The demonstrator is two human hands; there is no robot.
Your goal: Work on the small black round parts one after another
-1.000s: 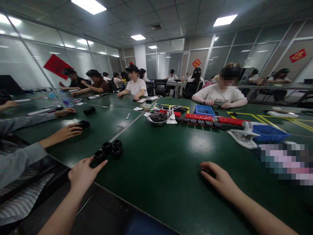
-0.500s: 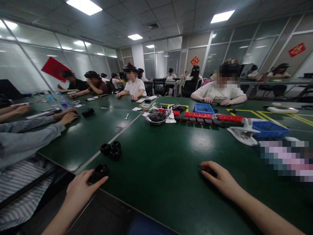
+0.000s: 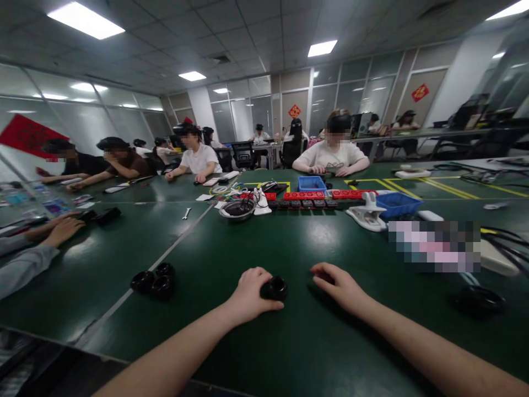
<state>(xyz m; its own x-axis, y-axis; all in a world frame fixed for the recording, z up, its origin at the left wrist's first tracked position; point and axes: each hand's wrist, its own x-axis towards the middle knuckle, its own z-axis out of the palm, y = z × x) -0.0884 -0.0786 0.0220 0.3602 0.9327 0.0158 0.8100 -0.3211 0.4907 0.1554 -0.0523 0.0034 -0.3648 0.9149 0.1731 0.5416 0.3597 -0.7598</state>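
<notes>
My left hand [image 3: 254,295] grips a glossy black round piece [image 3: 276,288] with a hollow, open top, thumb on the near side and fingers behind it. The piece is at or just above the green tabletop; I cannot tell if it touches. To its right, my right hand [image 3: 339,285] is apart from it, low over the table, with loosely bent fingers and nothing visible in them. Three similar black round pieces, the left one [image 3: 142,282], the rear one [image 3: 165,270] and the front one [image 3: 162,287], cluster to the left beside the pale table seam.
Farther back are a metal bowl [image 3: 237,216], red power strips [image 3: 306,195], a white clamp [image 3: 367,215], a blue bin [image 3: 397,205] and a small wrench [image 3: 187,213]. A black ring-shaped object [image 3: 480,301] lies at right. A neighbour's hands [image 3: 64,230] rest at left.
My left hand has carried the black round piece rightward from near the table edge to in front of me, close to my right hand. The view has turned right.
</notes>
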